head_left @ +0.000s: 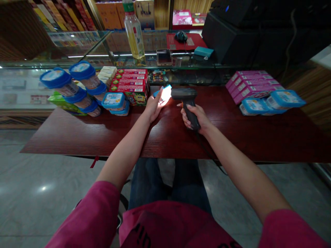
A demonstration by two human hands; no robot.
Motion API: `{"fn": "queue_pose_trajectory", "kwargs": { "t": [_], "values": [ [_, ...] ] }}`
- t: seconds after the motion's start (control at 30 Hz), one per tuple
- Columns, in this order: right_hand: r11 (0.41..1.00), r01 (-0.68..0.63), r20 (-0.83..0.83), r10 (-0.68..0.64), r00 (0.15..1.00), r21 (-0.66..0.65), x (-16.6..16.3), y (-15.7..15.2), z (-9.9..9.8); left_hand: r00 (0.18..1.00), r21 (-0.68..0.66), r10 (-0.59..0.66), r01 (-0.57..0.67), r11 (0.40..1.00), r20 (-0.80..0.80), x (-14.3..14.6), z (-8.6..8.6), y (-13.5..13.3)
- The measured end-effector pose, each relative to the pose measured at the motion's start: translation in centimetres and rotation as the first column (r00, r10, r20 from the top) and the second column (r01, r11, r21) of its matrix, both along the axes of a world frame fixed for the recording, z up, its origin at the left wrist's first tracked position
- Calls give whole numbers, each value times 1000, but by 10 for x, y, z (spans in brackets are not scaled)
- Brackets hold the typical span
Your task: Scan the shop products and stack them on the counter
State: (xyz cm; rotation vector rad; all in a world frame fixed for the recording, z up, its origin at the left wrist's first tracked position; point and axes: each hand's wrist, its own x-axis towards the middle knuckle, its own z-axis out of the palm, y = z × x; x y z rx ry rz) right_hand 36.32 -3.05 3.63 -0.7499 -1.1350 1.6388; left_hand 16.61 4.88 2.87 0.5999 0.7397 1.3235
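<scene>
My right hand [193,117] is wrapped round the grip of a black barcode scanner [190,106], whose head points left. A bright light falls on a small blue-lidded tub [163,93] that my left hand [154,106] holds up in front of the scanner. The glare washes out much of the tub's side. Just left of my left hand sit two stacked blue-lidded tubs [116,103] and a row of red boxes [131,82]. From the scanner's handle a cord [207,148] drops over the table's front edge.
Tall stacks of round blue-lidded tubs [84,88] lean at the left. Pink boxes [254,86] and more blue-lidded tubs [274,103] stand on the right of the brown table [165,141]. Behind are a glass counter with a bottle [134,32] and a mouse [181,36].
</scene>
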Motion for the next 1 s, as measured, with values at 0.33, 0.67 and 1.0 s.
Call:
{"fn": "queue_pose_trajectory", "kwargs": {
  "t": [0.33,0.67,1.0],
  "values": [
    [998,44,-53,-47,997,-54,16,11,2,978,90,113,-98,991,-174,-4,5,-16],
    [994,63,-74,-70,995,-88,25,8,7,965,145,255,-245,959,-55,-54,58,-97],
    [990,59,-28,-63,998,-125,20,7,5,463,511,726,-516,687,-509,-147,65,-118]
  ]
}}
